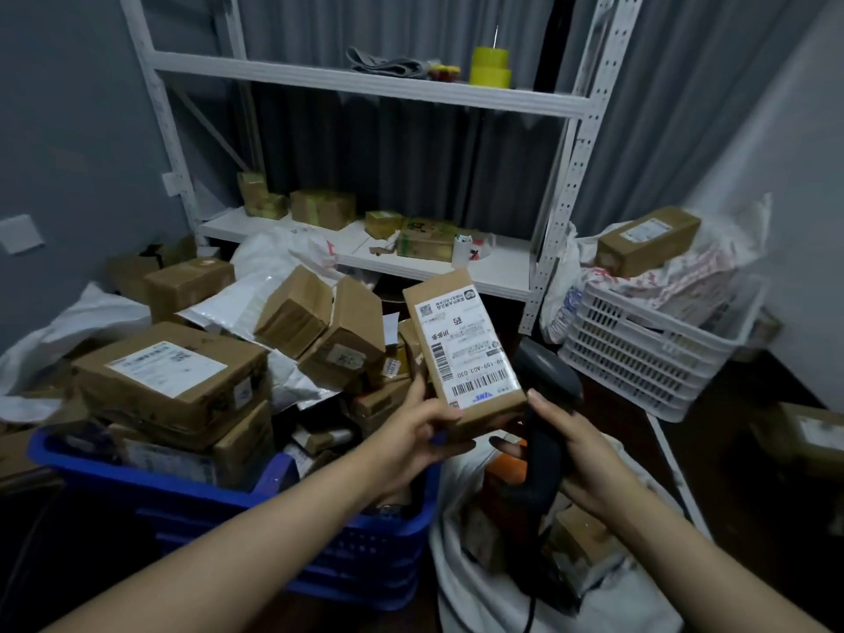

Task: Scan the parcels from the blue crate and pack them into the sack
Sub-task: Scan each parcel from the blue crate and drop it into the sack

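My left hand [418,431] grips the lower end of a small brown cardboard parcel [461,354], its white shipping label facing me. My right hand [577,454] grips the handle of a dark barcode scanner [545,404], whose head sits just right of the parcel, behind its edge. The blue crate [192,491] stands at lower left, heaped with several brown boxes and white mailers. The white sack [498,596] lies open below my hands, with a few parcels inside.
A white metal shelf rack [365,86] stands behind, holding small boxes on its lower shelf and yellow tape rolls [490,66] above. A white plastic crate [639,349] with bags and a long box sits at right. Loose boxes lie on the floor at left.
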